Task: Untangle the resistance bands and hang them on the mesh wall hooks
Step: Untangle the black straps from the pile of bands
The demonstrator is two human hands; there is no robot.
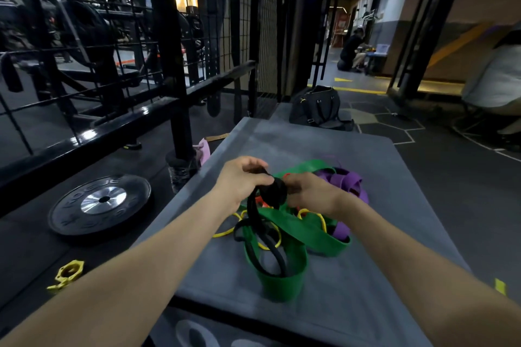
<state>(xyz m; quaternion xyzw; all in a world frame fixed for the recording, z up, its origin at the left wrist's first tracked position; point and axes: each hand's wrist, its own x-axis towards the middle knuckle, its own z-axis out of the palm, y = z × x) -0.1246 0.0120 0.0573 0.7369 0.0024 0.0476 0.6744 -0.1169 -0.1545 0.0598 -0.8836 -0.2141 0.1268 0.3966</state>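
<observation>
While both hands work at one knot, the scene reads near to far:
Collar: yellow barbell collar [68, 273] on the floor, left of the mat.
Bands: green band [284, 279], yellow band [225, 232] and purple band [348, 182] tangled on the grey mat [366, 276].
Left hand [242, 180]: grips the black band [270, 191] at its knot.
Right hand [313, 191]: pinches the same knot.
Plate: weight plate [101, 204] flat on the floor.
Bag: black bag [317, 107] beyond the mat.
Mesh wall [265, 22]: upright, well behind the mat.

right hand [310, 194] fingertips hidden behind the black band [272, 191] knot; orange band [260, 201] mostly buried; seated person [496, 76] cropped at right edge.
</observation>
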